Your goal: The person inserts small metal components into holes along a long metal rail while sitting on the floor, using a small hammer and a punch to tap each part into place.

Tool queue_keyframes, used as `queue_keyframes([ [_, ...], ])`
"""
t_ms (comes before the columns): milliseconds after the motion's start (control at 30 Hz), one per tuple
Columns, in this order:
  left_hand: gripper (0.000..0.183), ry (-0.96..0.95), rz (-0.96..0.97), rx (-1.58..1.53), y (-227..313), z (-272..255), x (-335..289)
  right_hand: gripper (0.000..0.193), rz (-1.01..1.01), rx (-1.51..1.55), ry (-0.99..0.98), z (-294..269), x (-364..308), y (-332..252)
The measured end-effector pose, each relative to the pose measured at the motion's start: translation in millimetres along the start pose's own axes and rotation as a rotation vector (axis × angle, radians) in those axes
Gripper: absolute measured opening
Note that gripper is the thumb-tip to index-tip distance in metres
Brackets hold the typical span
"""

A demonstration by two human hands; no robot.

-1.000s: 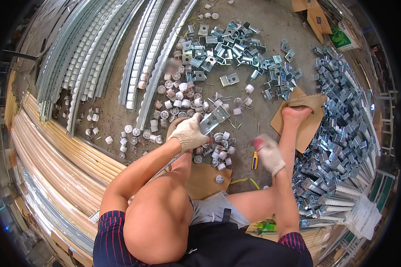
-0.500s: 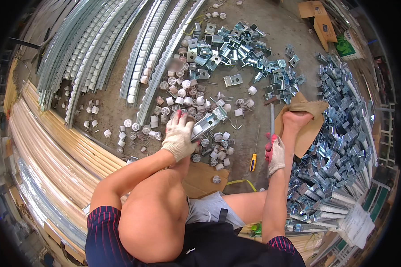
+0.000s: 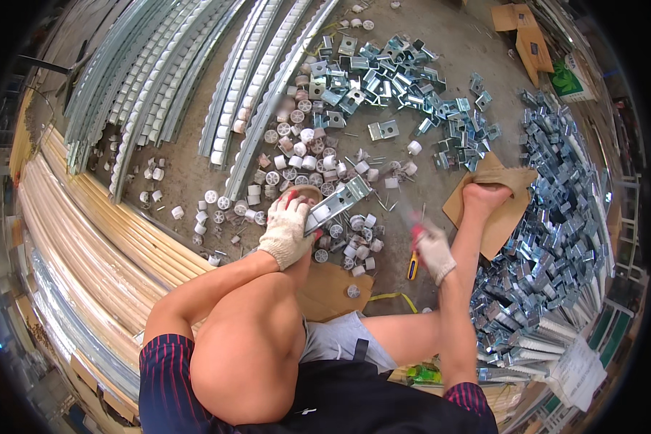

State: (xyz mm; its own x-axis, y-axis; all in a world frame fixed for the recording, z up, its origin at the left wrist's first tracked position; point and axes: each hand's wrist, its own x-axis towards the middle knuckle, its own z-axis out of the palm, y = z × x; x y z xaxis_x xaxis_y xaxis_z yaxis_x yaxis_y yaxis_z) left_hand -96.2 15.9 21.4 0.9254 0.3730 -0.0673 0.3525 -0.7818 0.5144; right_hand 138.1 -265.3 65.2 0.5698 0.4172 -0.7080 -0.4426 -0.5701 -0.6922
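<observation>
My left hand [image 3: 288,230], in a white glove with red fingertips, is closed around a metal channel piece [image 3: 340,202] that slants up and to the right over my foot. A bracket end with a hole shows at its far tip. My gloved right hand [image 3: 434,252] is raised to the right of the piece, gripping a hammer [image 3: 410,208] that is smeared by motion. Small white roller wheels [image 3: 307,163] and loose pins lie around the metal piece. A yellow-handled screwdriver [image 3: 412,266] rests on the floor just beside my right hand.
Loose metal brackets [image 3: 383,79] lie heaped ahead. A large heap of metal fittings [image 3: 550,253] stretches down the right side. Long roller tracks [image 3: 264,108] lie at the upper left, with wrapped long strips [image 3: 87,231] below. Cardboard [image 3: 333,296] lies under my legs.
My right hand has swung the hammer leftward, toward the metal piece, and the hammer is now blurred. My left hand keeps its hold with little movement.
</observation>
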Motion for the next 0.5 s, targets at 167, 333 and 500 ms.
queue_keyframes([
  [167, 0.062, -0.009, -0.037, -0.006, 5, -17, -1, 0.047, -0.041, 0.048, -0.041, -9, 10, 17],
  [333, 0.061, -0.006, -0.061, 0.011, 12, -18, 6, 0.046, 0.039, -0.106, -0.303, 7, -6, 3],
  [500, 0.059, 0.054, -0.071, 0.024, 5, -15, 10, 0.046, -0.114, 0.096, -0.023, -9, 29, 5],
])
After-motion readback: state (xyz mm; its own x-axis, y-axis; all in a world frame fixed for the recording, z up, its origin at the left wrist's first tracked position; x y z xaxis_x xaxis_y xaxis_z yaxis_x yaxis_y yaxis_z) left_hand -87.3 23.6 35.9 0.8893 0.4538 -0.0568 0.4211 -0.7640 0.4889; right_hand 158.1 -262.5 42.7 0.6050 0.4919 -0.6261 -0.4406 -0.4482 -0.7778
